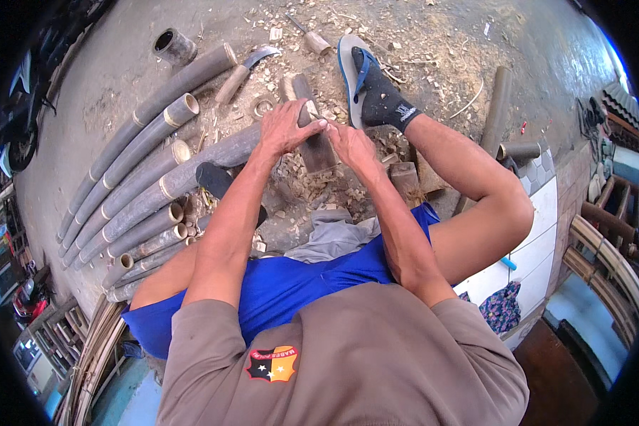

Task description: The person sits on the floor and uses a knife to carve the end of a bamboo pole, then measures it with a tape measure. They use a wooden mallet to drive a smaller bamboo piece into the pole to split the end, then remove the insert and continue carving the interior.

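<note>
Midway, by the look of it: left hand [282, 128] and right hand [353, 145] both clasped the short bamboo section [312, 142] upright on the floor. Chips [305, 186] lay around it; many long bamboo poles [142, 181] waited uncut beside the left leg.

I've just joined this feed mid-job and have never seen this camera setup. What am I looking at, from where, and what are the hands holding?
This is one wide fisheye view from a camera on the person's head, looking down, so edges bend. No machine: two bare hands. The left hand and right hand both grip a short bamboo piece standing on the chip-strewn ground. What tool they hold, if any, is hidden. Long bamboo poles lie at the left, with a curved-blade knife beyond them. The socked foot in a blue sandal rests nearby.
</note>
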Tool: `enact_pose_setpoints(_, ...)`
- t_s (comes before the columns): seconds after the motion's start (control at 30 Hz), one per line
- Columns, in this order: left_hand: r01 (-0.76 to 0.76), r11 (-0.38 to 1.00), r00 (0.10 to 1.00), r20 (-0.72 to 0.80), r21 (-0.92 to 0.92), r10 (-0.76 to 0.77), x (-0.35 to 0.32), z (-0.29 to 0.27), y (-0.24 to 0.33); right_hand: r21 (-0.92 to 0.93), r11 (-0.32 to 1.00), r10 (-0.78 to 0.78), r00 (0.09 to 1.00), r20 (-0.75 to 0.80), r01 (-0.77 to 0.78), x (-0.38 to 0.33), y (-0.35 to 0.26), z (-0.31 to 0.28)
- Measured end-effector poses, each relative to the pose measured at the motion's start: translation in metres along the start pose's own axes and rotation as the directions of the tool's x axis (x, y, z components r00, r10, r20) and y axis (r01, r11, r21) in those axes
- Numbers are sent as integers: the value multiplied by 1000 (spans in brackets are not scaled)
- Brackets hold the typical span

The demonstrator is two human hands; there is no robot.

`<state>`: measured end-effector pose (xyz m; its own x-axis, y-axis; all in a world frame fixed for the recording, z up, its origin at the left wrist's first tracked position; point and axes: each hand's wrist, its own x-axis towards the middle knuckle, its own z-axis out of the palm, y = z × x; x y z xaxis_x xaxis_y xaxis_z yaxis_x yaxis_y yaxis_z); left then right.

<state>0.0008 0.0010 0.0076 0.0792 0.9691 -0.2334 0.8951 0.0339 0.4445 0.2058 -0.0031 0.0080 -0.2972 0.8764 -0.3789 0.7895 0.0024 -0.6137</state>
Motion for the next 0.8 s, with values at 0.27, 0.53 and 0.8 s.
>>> enact_pose_setpoints(0.27, -6, 999, 994, -113, -41, 1, -3, 19, -6, -71, 997, 29, 998, 47, -26, -10, -20, -21)
enact_pose_setpoints(0.53, 138, 990, 989, -44, -19, -139, -1, 13, 14, -114, 992, 59, 998, 0, -59, 17, 18, 25)
enact_pose_setpoints(0.8, -112, 985, 993, -28, 134, 117, -4, 7, -11, 3, 1000, -21, 995, -99, 21, 5, -6, 9)
